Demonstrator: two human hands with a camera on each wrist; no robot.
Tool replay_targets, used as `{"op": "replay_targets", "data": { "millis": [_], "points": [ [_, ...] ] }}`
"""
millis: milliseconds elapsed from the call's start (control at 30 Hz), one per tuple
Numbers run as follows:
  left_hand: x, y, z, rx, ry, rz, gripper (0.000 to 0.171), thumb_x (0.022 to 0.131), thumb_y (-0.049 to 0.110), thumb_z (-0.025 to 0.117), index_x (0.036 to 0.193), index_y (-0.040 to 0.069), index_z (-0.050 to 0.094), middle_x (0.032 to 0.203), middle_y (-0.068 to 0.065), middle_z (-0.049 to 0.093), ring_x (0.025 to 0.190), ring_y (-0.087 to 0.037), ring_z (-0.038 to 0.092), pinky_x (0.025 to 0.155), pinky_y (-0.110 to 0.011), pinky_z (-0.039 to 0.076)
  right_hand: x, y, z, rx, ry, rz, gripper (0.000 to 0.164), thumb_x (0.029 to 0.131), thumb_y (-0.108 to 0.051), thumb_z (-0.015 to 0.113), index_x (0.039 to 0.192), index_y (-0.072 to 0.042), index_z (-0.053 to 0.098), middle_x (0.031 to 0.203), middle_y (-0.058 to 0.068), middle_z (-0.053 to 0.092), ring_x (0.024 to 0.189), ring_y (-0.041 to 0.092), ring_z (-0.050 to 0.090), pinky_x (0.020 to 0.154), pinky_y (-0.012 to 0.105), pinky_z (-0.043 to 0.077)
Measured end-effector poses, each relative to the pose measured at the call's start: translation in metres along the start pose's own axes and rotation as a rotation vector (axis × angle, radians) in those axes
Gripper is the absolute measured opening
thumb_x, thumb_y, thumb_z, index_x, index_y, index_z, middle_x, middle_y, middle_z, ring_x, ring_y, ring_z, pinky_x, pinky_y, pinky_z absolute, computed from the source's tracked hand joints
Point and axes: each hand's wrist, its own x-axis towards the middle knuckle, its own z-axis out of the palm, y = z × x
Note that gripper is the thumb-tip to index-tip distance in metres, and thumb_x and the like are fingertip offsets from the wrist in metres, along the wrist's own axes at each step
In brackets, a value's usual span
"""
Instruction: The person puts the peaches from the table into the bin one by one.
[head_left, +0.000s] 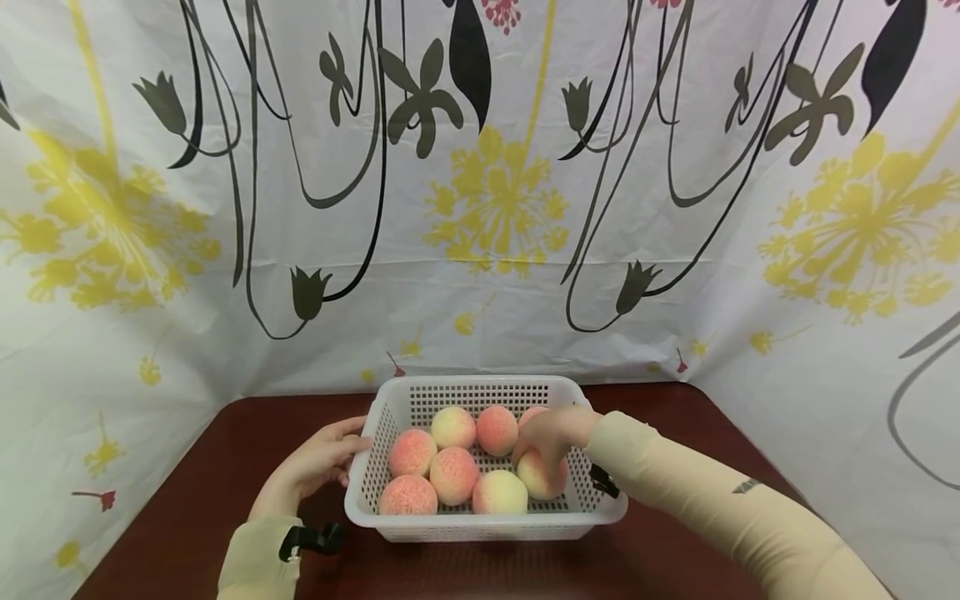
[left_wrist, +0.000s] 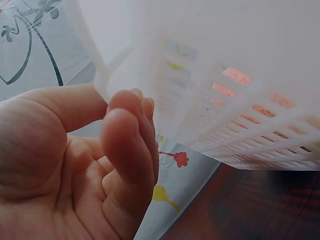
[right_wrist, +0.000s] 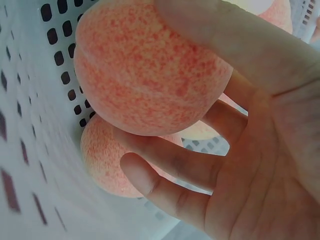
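A white plastic basket with slotted walls holds several pink and yellow peaches. My left hand grips its left rim, with the thumb and bent fingers meeting at the edge in the left wrist view. Inside the basket, at its right side, my right hand holds a peach, thumb on one side and fingers curled under the other. Against those fingers, in the right wrist view, sits another peach. The right hand partly covers a peach by the back wall.
The basket stands on a dark red-brown table. A white flower-printed cloth hangs behind and along both sides. The remaining peaches, such as a speckled peach at front left, lie close together.
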Motion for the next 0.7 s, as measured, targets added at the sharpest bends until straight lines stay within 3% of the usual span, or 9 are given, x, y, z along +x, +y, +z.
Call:
{"op": "replay_targets", "data": {
  "millis": [200, 467, 700],
  "points": [
    [0.0008, -0.0005, -0.0010, 0.000, -0.006, -0.001, 0.062, 0.099, 0.019, 0.055, 0.149, -0.004, 0.026, 0.105, -0.025, 0.065, 0.056, -0.013, 0.059, 0.049, -0.026, 0.051, 0.0050, -0.0028, 0.0008, -0.006, -0.023, 0.020, 0.053, 0.061, -0.008, 0.088, 0.108, -0.029, 0.073, 0.095, -0.023, 0.058, 0.085, 0.000, 0.048, 0.083, 0.020, 0.043],
    [0.0028, 0.0008, -0.0002, 0.006, -0.014, -0.002, 0.062, 0.099, 0.019, 0.055, 0.150, -0.004, 0.026, 0.103, -0.025, 0.065, 0.054, -0.012, 0.059, 0.049, -0.025, 0.051, 0.0015, -0.0050, 0.0027, -0.001, -0.010, 0.029, 0.050, 0.063, -0.009, 0.088, 0.106, -0.027, 0.072, 0.095, -0.021, 0.059, 0.085, 0.000, 0.049, 0.083, 0.020, 0.044],
    [0.0028, 0.0001, -0.0003, 0.006, -0.014, -0.001, 0.063, 0.099, 0.020, 0.055, 0.149, -0.004, 0.026, 0.099, -0.021, 0.066, 0.054, -0.012, 0.059, 0.049, -0.025, 0.050, -0.0001, -0.0048, 0.0026, 0.002, -0.026, 0.086, 0.058, 0.060, -0.012, 0.090, 0.112, -0.028, 0.069, 0.095, -0.018, 0.056, 0.086, 0.002, 0.047, 0.082, 0.020, 0.043]
  ]
}}
